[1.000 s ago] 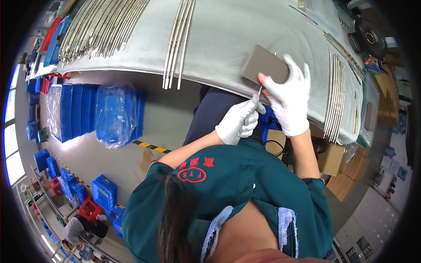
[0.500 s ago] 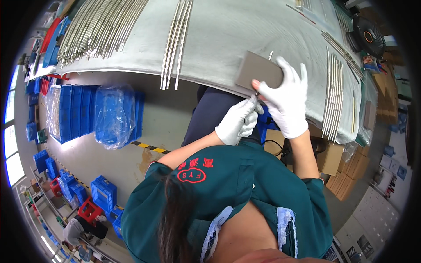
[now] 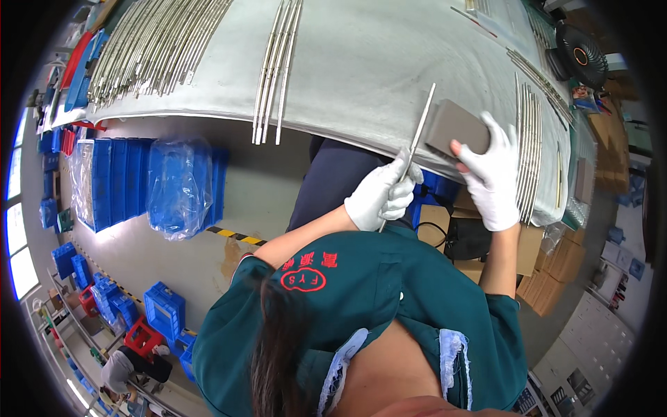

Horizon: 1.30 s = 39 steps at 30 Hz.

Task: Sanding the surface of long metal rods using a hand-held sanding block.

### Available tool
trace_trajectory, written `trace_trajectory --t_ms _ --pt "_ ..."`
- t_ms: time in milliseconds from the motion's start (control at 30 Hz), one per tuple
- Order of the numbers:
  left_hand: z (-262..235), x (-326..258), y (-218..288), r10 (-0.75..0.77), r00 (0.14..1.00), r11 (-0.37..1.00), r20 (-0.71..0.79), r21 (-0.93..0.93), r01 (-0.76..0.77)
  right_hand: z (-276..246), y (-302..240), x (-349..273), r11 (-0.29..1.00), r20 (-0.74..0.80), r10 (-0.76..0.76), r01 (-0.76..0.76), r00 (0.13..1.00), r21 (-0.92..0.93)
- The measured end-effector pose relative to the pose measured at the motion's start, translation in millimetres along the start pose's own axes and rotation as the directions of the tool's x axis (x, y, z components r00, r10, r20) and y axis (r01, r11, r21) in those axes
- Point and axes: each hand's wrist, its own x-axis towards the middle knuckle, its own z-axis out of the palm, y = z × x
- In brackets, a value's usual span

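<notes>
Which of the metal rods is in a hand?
The slim rod in the left hand, slanting up just left of the grey-brown block; the other rods lie on the table.

From here I log black fan [image 3: 582,57] far right, blue crates [image 3: 119,182] left, clear plastic [image 3: 182,184] over some, cardboard boxes [image 3: 560,257], striped floor tape [image 3: 236,236].

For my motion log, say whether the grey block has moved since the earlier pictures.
Yes: the grey block, held in the right hand, has moved right, toward the row of metal rods lying at the right.
</notes>
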Motion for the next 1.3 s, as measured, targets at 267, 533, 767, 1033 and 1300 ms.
trace_trajectory --t_ms 267,533,767,1033,1300 --pt "0.1 -4.7 1.9 0.046 0.999 0.998 -0.001 0.049 -0.046 -10.8 1.5 -12.3 0.989 -0.045 0.116 -0.111 0.992 0.094" --pt "2.1 -6.7 0.5 0.091 0.996 0.992 -0.015 0.085 -0.089 13.4 -33.3 27.4 0.992 -0.037 -0.121 0.122 0.992 0.028" --pt "-7.3 -4.1 1.5 0.063 0.998 0.997 0.030 0.036 -0.064 8.7 -10.5 16.9 0.996 -0.033 -0.090 0.090 0.995 0.001" --pt "-8.7 -3.5 1.3 0.046 0.995 0.999 0.089 -0.016 -0.044 19.1 -39.6 37.5 0.985 -0.046 -0.150 0.153 0.988 0.075" --pt "-20.1 1.0 1.4 -0.026 0.973 0.980 0.229 -0.187 0.070 1.5 7.0 8.5 0.999 -0.067 -0.031 0.033 0.997 0.028"
